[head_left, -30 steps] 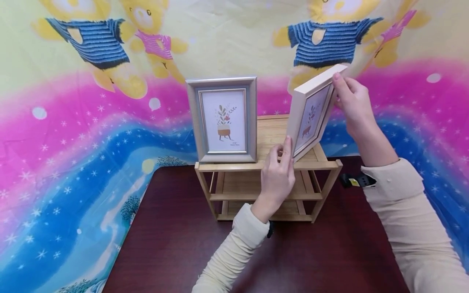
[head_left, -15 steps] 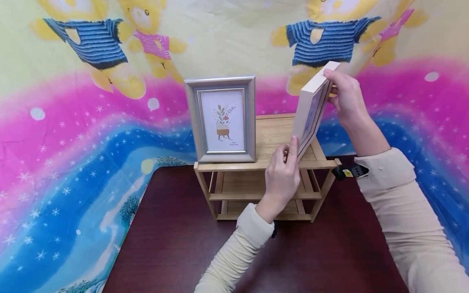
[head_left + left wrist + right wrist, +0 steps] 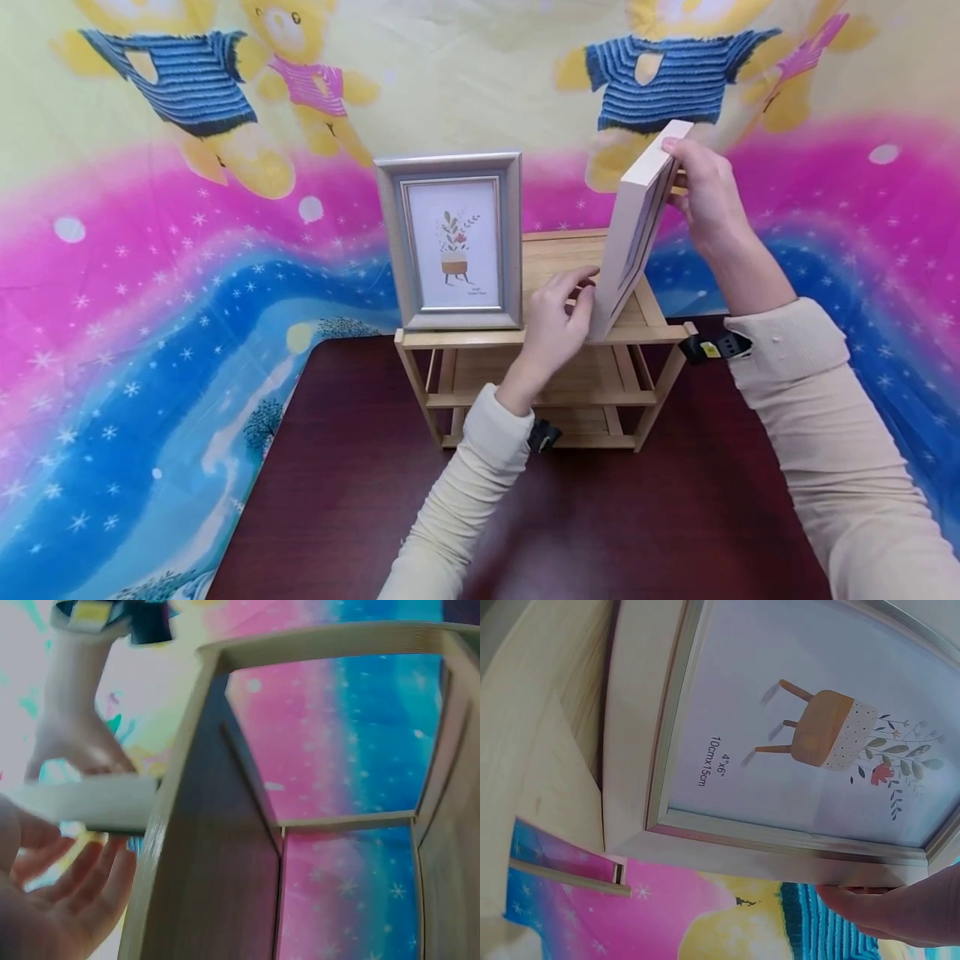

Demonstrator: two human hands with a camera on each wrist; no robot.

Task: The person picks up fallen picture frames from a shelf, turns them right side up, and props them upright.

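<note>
A pale cream picture frame (image 3: 626, 242) stands turned almost edge-on on the right of the wooden rack's top shelf, its lower corner at the front rail. My right hand (image 3: 708, 187) grips its upper right corner, the thumb on the edge. My left hand (image 3: 555, 321) is at the frame's lower left side, fingers loosely bent and not wrapped round it; whether they touch it is hard to tell. In the right wrist view the frame's print (image 3: 825, 731) shows a potted plant on legs. A grey-silver picture frame (image 3: 450, 242) stands on the left of the same shelf.
The light wooden rack (image 3: 540, 400) has several tiers and stands on a dark red table (image 3: 337, 500). Behind it hangs a colourful backdrop (image 3: 465, 83) printed with bears. The silver frame is close to my left hand.
The cream frame has turned from showing its print to nearly edge-on, its top shifting left with my right hand. My left hand's fingers have come off its front edge and moved left.
</note>
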